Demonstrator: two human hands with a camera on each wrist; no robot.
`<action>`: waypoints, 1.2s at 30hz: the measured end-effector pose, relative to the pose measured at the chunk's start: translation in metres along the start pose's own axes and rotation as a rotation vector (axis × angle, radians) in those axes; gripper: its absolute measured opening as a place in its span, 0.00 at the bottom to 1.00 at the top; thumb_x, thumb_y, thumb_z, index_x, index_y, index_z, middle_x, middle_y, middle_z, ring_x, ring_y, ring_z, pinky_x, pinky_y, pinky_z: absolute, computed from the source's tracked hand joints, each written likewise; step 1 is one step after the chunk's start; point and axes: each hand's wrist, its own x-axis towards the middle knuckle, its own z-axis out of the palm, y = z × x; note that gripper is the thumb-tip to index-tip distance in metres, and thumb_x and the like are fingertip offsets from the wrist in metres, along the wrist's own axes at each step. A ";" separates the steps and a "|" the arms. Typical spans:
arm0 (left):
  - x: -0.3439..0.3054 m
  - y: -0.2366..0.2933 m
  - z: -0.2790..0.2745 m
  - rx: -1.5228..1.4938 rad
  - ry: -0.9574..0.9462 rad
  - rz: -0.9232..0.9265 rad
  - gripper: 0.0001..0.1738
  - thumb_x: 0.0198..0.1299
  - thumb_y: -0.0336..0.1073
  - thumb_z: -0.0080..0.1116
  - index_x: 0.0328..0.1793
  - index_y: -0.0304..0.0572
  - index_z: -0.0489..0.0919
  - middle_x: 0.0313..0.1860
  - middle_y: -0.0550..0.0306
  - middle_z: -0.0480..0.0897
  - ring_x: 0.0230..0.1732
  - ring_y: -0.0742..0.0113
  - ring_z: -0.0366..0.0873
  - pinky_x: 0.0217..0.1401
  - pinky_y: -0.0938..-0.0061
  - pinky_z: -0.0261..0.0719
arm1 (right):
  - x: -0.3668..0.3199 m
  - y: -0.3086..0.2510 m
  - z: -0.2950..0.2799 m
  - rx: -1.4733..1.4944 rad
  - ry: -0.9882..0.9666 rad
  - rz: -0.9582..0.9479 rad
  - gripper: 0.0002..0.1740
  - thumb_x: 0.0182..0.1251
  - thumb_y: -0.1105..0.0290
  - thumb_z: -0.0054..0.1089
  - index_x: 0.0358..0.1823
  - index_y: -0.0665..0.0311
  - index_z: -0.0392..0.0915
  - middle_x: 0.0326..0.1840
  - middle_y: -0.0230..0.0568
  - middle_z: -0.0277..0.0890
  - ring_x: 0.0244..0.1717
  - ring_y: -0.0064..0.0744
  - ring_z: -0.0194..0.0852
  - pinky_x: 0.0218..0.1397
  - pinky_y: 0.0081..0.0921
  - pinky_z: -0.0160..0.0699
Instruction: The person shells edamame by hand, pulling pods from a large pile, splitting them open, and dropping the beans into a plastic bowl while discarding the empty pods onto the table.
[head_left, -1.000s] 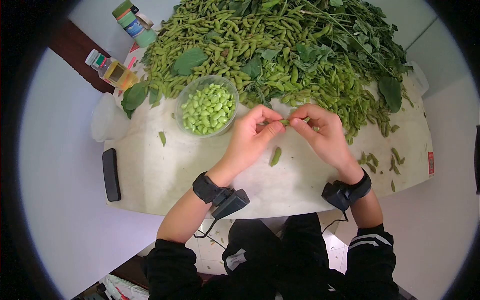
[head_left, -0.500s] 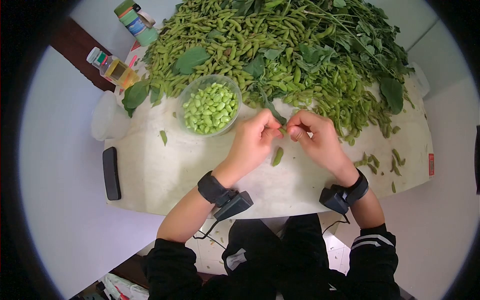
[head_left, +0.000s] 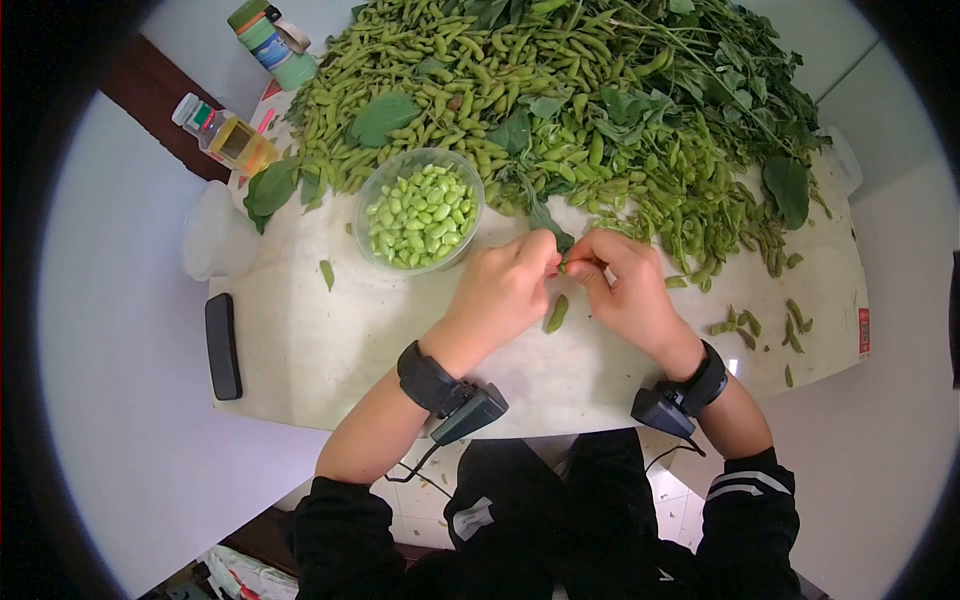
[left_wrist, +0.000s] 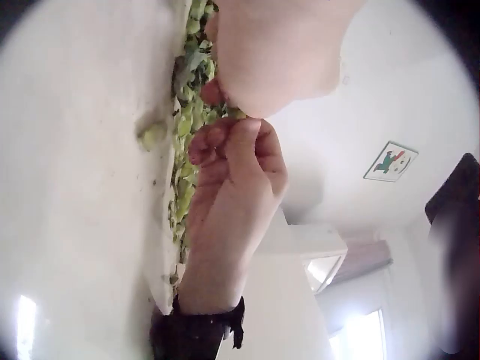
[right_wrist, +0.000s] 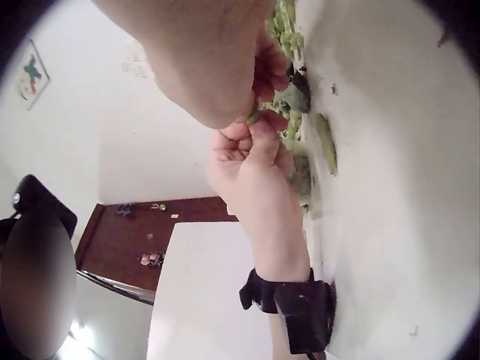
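Both hands meet over the table in the head view. My left hand [head_left: 500, 285] and my right hand [head_left: 630, 290] pinch a small green soybean pod [right_wrist: 253, 117] between their fingertips. Most of that pod is hidden by the fingers. One whole pod [head_left: 557, 313] lies on the table just below the hands. To the left of the left hand stands a clear round tub [head_left: 362, 232], holding many shelled green beans [head_left: 420, 215]. In the left wrist view, thumb and fingers of the right hand curl in against the left hand.
A big heap of pods [head_left: 470, 85] with stems and leaves covers the back of the table, opened shells [head_left: 690, 205] at its front right. Loose pods [head_left: 745, 325] lie at the right. A phone [head_left: 222, 346], an oil-coloured bottle [head_left: 232, 140] and a green flask [head_left: 275, 50] stand or lie left.
Both hands have come slightly down towards the body and closer together. The pod that showed between the fingertips a second ago is now mostly covered. The tub and the heap have stayed put.
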 end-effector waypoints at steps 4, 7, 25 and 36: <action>0.000 0.001 -0.002 0.007 0.005 0.011 0.07 0.43 0.19 0.49 0.27 0.37 0.67 0.24 0.52 0.78 0.24 0.55 0.77 0.25 0.67 0.74 | -0.002 0.003 0.001 0.129 -0.066 0.172 0.01 0.54 0.82 0.52 0.28 0.70 0.71 0.23 0.37 0.71 0.25 0.24 0.68 0.27 0.19 0.67; 0.001 -0.001 0.002 -0.075 0.089 -0.033 0.07 0.43 0.18 0.49 0.28 0.37 0.68 0.25 0.52 0.79 0.24 0.56 0.78 0.26 0.68 0.75 | -0.001 0.005 -0.003 0.275 -0.104 0.278 0.02 0.59 0.79 0.51 0.30 0.71 0.70 0.25 0.33 0.70 0.26 0.19 0.67 0.28 0.16 0.67; 0.001 0.005 0.002 -0.710 -0.058 -0.418 0.07 0.60 0.31 0.51 0.34 0.32 0.74 0.24 0.59 0.78 0.27 0.78 0.75 0.29 0.85 0.70 | 0.004 0.001 -0.007 0.195 0.032 0.129 0.05 0.53 0.75 0.57 0.30 0.70 0.74 0.25 0.40 0.74 0.23 0.28 0.71 0.27 0.22 0.70; 0.002 0.005 0.000 -0.776 -0.104 -0.480 0.08 0.62 0.30 0.46 0.36 0.32 0.73 0.22 0.61 0.76 0.25 0.79 0.72 0.28 0.85 0.67 | 0.006 -0.002 -0.009 0.097 0.065 0.066 0.06 0.53 0.74 0.57 0.29 0.71 0.73 0.23 0.42 0.73 0.21 0.30 0.71 0.25 0.21 0.69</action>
